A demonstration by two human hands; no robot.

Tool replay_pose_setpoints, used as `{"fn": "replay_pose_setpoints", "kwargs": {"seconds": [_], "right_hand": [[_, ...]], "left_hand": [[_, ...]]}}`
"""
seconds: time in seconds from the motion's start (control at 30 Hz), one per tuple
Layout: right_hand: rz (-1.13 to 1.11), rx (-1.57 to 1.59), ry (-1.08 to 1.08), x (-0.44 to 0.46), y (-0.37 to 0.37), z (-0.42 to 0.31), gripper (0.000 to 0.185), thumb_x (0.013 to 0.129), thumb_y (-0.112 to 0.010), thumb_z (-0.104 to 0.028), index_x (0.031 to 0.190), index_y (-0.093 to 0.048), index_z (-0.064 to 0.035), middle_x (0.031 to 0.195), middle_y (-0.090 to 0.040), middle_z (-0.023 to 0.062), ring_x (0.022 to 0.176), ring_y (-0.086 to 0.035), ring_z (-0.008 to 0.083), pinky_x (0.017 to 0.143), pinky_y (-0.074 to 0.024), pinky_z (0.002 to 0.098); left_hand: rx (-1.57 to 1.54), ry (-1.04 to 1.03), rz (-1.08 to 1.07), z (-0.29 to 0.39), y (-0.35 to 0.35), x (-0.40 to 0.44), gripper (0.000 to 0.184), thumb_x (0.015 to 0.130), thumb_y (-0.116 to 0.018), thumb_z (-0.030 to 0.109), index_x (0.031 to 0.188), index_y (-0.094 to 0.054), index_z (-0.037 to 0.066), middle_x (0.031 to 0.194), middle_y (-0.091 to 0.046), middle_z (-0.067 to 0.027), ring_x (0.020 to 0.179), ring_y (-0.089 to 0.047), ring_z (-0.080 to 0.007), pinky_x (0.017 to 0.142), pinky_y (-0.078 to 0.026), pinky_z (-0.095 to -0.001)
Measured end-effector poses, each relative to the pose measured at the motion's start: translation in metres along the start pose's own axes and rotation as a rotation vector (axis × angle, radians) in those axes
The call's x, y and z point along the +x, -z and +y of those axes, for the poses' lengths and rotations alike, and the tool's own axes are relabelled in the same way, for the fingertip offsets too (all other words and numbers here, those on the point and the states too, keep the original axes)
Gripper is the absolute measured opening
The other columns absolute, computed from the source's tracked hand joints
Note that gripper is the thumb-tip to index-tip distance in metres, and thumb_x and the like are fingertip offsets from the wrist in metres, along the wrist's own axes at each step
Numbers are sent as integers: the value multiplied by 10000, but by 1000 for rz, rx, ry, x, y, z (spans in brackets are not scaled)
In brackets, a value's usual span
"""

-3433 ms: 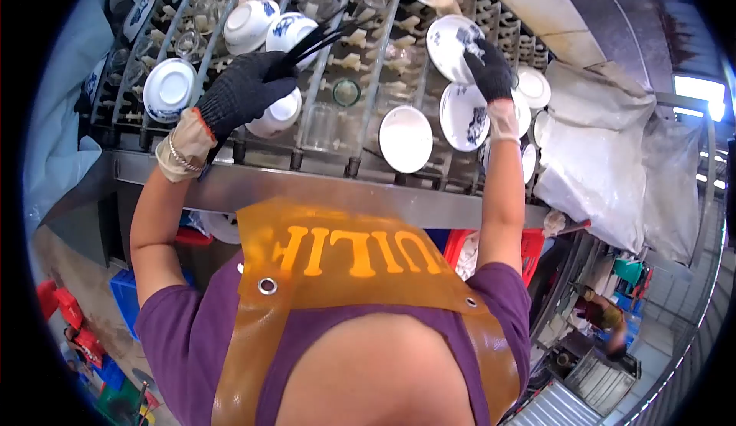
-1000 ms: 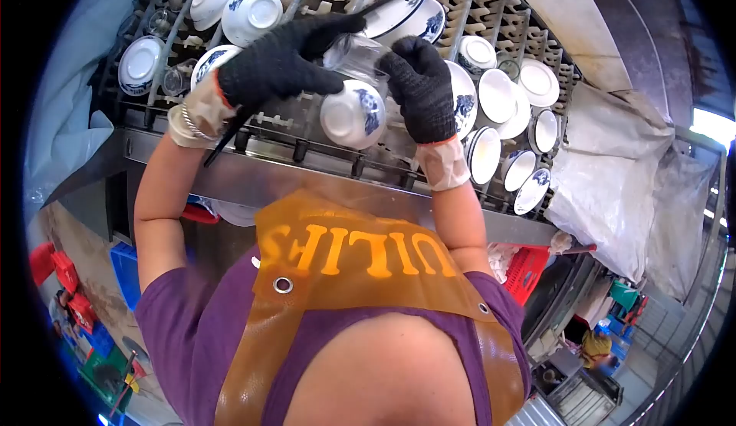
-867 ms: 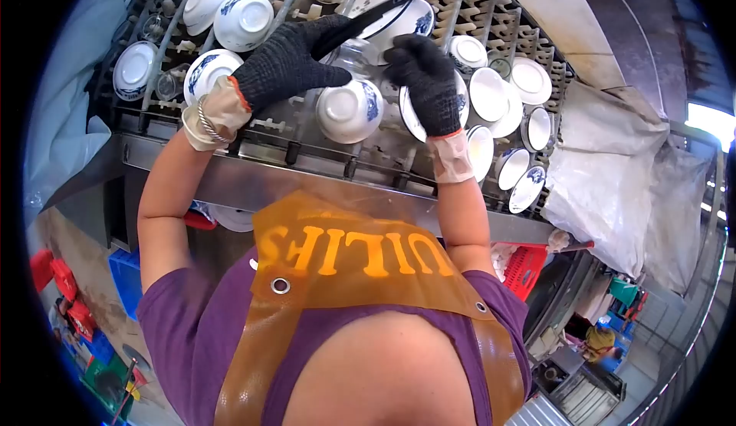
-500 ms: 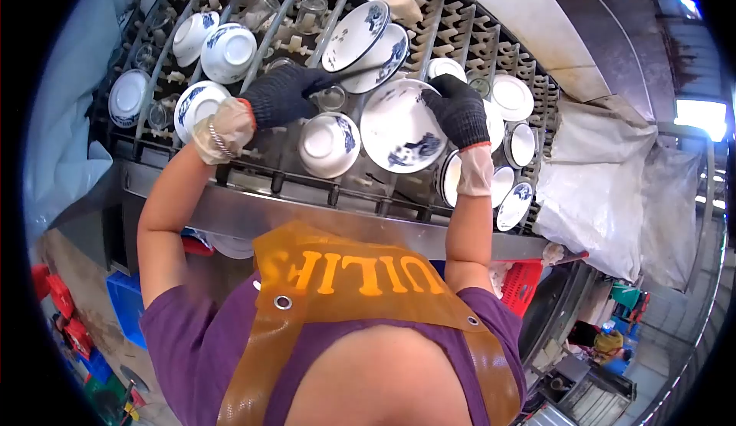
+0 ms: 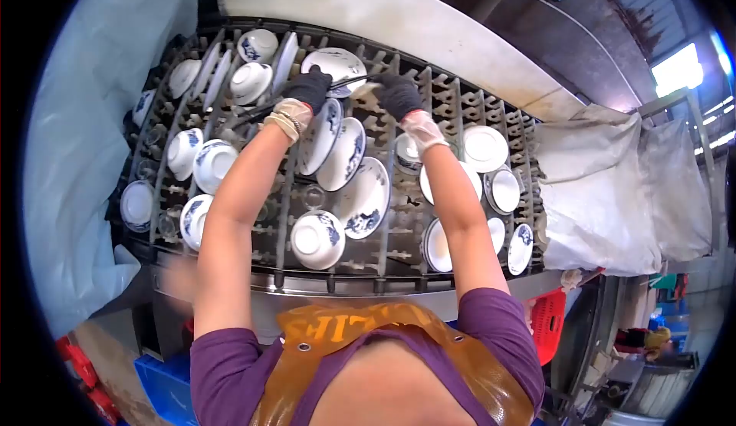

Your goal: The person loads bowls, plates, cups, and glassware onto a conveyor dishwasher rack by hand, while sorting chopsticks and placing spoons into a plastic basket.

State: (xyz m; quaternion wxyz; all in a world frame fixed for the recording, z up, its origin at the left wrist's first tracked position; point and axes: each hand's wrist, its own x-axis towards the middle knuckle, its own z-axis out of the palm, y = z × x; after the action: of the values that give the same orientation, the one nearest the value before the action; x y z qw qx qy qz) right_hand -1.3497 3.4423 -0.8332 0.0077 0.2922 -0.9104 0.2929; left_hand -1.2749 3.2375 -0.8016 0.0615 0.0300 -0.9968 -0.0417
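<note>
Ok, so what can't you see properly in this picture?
All in the head view:
Whether the right hand grips the dark sticks: the hand itself hides it.
Part of a white dish: behind the right forearm.
The shape beside the left arm: blurred.
What the distant person is doing: too small.

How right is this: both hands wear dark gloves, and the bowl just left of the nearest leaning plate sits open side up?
No: the bowl is upside down in the head view; the left hand and right hand do wear dark gloves.
</note>
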Motion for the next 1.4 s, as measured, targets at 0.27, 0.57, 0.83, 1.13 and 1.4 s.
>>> {"fn": "replay_pose_setpoints", "kwargs": {"seconds": [0.27,0.57,0.83,1.13,1.4], "right_hand": [[-14,136,-86,-158,97,45,369,687,-717,-281,942,-587,-46,808,-622,151,735,-615,272,659,-487,337],[-6,257,-46,-216,55,22,270,661,-685,-181,877,-613,-36,738,-598,160,682,-578,309,649,-461,365],[84,322,-323,-209,72,16,244,779,-652,-165,959,-578,-17,782,-581,37,723,-531,105,641,-455,254],[-89,582,-34,-212,102,-11,552,710,-709,-112,1199,-459,-51,984,-598,123,828,-605,155,699,-491,277],[-11,224,-231,-225,90,98,572,618,-748,-183,1116,-530,-3,1001,-609,171,928,-584,272,815,-460,334]], "left_hand": [[-191,-173,196,15,14,26,325,767,-595,361,942,-640,90,855,-629,-156,818,-600,-335,722,-481,-399],[-155,7,58,13,0,40,547,717,-638,470,1023,-612,17,962,-629,-176,874,-606,-310,774,-467,-369],[-1014,-84,-300,87,115,-57,366,781,-644,301,1045,-600,51,815,-613,-36,762,-569,-100,702,-462,-249],[-1134,50,-318,139,65,-145,212,719,-662,136,853,-557,9,703,-574,-38,583,-513,-78,511,-416,-213],[-1213,441,230,56,109,-250,112,799,-579,118,893,-556,61,643,-445,64,495,-373,-6,430,-273,-152]]}}
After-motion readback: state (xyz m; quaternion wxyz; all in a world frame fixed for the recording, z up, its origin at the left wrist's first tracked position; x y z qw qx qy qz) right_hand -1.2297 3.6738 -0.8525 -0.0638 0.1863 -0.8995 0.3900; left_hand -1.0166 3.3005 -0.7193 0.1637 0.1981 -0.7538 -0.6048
